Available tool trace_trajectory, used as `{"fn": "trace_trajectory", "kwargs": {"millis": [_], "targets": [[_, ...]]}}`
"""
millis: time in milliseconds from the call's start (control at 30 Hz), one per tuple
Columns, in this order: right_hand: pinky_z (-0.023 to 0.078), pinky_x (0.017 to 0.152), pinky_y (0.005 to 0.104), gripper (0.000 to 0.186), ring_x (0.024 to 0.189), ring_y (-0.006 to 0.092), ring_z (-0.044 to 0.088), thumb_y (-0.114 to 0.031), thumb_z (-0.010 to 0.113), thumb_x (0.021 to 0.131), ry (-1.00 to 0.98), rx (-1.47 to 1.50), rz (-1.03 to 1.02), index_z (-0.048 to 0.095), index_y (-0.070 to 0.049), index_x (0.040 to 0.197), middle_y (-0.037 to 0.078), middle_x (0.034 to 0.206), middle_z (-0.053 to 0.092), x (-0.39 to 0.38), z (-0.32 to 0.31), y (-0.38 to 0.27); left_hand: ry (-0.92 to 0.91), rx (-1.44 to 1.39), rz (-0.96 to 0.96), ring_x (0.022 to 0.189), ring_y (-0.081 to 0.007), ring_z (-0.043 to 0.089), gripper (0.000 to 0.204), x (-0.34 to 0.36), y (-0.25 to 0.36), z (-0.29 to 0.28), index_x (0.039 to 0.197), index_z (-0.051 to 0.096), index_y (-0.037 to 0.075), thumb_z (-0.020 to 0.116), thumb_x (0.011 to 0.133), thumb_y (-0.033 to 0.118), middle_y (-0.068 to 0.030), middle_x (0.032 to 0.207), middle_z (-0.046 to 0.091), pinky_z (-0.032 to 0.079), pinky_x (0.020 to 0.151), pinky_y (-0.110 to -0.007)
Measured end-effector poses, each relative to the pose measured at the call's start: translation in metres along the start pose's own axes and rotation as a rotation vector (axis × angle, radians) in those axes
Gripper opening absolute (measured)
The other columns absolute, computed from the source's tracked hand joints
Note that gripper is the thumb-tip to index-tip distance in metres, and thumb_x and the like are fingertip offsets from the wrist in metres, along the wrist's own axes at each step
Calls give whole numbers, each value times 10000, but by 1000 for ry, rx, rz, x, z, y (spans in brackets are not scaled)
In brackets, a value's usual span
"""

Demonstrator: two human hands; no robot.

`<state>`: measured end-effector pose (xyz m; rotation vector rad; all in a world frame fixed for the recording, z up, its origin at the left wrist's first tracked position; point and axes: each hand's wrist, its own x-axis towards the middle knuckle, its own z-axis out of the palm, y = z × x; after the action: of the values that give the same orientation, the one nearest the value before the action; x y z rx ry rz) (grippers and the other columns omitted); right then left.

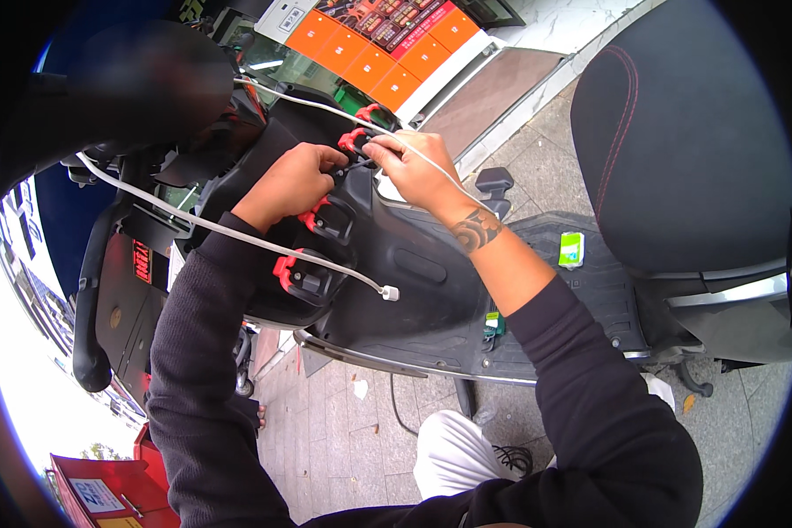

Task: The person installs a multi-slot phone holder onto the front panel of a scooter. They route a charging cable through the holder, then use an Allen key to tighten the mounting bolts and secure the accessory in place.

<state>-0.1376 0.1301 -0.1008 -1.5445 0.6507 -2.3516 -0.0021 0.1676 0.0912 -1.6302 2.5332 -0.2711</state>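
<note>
My left hand (292, 183) is curled at the scooter's black front panel (387, 238), fingers at a small dark part among red-and-black hooks (311, 220). My right hand (411, 172), with a tattooed wrist, pinches beside it, just below an upper red hook (352, 141); what both grip is too small to make out. A thin white cable (301, 100) runs down from the upper left across my right hand. A thicker white cable (198, 220) passes over my left forearm to a white plug (390, 293), near a lower red hook (286, 273).
A black seat (686, 150) fills the right. A green-and-white package (571, 250) and a small green item (493, 327) lie on the footboard (440, 352). An orange-panelled cabinet (343, 48) stands behind. A red box (106, 488) is at lower left, black cable (510, 458) on the paving.
</note>
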Motion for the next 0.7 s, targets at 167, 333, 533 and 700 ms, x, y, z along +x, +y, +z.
{"fn": "trace_trajectory", "kwargs": {"millis": [167,333,533,700], "targets": [[570,738,413,223,808,342,740,-249,737,994,-20,69,28,821,-44,1021,167,883,772,0,0,-2,-37,25,-23,944,-247,753,454,-2,9,-3,1259,755,-49,593,834,-58,-205,1077,796,571,909,-346],[570,736,413,229,796,334,736,-247,735,997,26,63,22,820,-36,1022,171,878,769,-5,9,-4,-34,31,-45,1077,-366,773,446,-5,16,-5,1238,773,-29,610,823,-33,-262,1164,779,572,999,-396],[550,663,388,249,692,285,719,-249,742,1001,87,72,26,815,-17,1055,159,810,747,-4,7,1,-31,-44,-14,1058,-367,776,461,-3,12,-2,1244,775,-18,597,820,-41,-271,1110,781,575,985,-389],[559,731,446,211,806,375,711,-229,721,1004,56,13,57,798,-35,972,181,867,746,-5,8,1,-35,5,-7,969,-289,757,488,-3,13,-3,1267,762,-24,576,817,-60,-228,1067,785,575,924,-367]]}}
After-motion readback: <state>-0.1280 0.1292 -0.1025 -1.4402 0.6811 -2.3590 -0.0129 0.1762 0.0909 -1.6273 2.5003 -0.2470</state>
